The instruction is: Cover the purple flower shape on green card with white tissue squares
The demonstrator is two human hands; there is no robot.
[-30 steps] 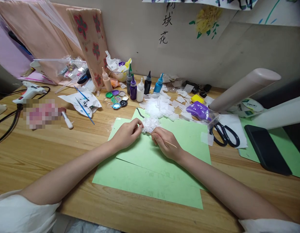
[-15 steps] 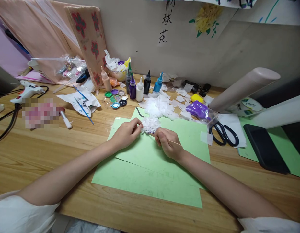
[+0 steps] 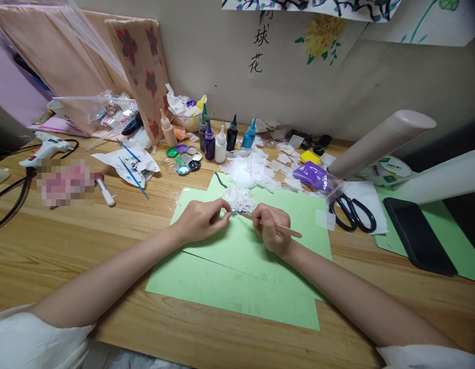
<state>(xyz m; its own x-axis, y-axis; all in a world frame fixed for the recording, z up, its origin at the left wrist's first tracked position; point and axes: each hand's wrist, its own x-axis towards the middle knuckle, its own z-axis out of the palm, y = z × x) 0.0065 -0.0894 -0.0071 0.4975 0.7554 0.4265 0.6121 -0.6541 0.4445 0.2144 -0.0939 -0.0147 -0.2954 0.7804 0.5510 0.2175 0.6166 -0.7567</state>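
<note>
A fluffy white tissue flower [image 3: 238, 199] rests on a light green paper sheet [image 3: 237, 261] on the wooden table. My left hand [image 3: 202, 220] lies just left of it, fingers pinched at the flower's lower edge. My right hand [image 3: 271, 228] is closed round a thin wooden stick [image 3: 278, 226], which points left with its tip under the flower. A pile of white tissue squares [image 3: 256, 166] sits just behind the flower.
Small paint bottles [image 3: 220, 141] and a paint palette [image 3: 183, 158] stand at the back. Black scissors [image 3: 352, 213] and a purple bag [image 3: 313, 175] lie to the right, beside a black phone [image 3: 419, 236]. A glue gun [image 3: 47, 148] and brushes [image 3: 133, 166] lie left.
My right hand has drawn back to the right and tilted, so more of the stick shows. The left hand stays at the flower's edge.
</note>
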